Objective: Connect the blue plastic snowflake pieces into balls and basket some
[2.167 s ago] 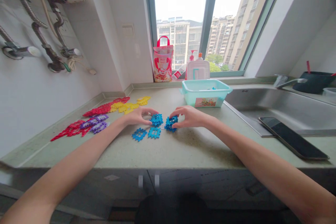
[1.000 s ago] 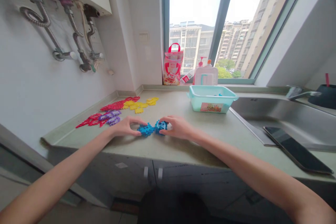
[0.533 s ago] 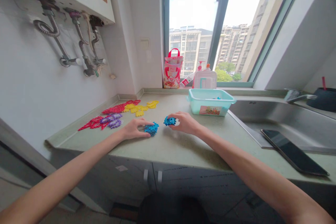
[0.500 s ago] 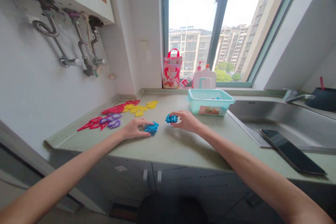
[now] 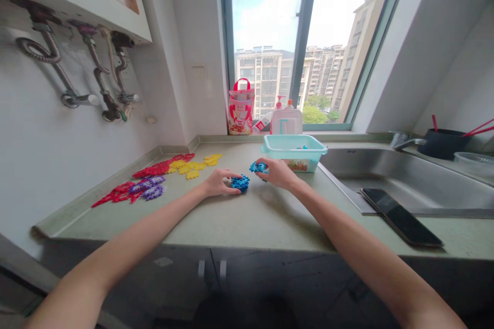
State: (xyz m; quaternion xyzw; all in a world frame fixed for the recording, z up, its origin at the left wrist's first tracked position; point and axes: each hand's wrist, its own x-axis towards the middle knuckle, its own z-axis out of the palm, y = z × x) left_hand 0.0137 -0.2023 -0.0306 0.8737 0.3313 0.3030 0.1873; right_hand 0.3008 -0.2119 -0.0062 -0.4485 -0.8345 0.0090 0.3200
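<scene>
Close to the counter's middle, my left hand (image 5: pixel 219 183) has its thumb and fingers around the side of a blue cluster of plastic interlocking pieces (image 5: pixel 241 184), which rests on the countertop (image 5: pixel 247 223). My right hand (image 5: pixel 278 172) grips a smaller bunch of blue interlocking pieces (image 5: pixel 258 167), just above the counter and in front of the tub. Pale turquoise and rectangular, the tub (image 5: pixel 278 150) has a few blue pieces (image 5: pixel 303 147) showing inside. To the left lie flat groups of red pieces (image 5: pixel 154 167), purple pieces (image 5: pixel 152 188) and yellow pieces (image 5: pixel 193 166).
A steel sink (image 5: pixel 386 175) with a faucet (image 5: pixel 405 140) is on the right. A black phone (image 5: pixel 399 216) lies across its front edge. Along the window stand a red-handled bag (image 5: pixel 241 113) and a clear lid (image 5: pixel 286 122). A dark pot (image 5: pixel 443 143) sits behind the sink.
The view has turned slightly right. My left hand has moved right along the counter with the blue cluster. My right hand, holding its blue pieces, has moved right and nearer the tub.
</scene>
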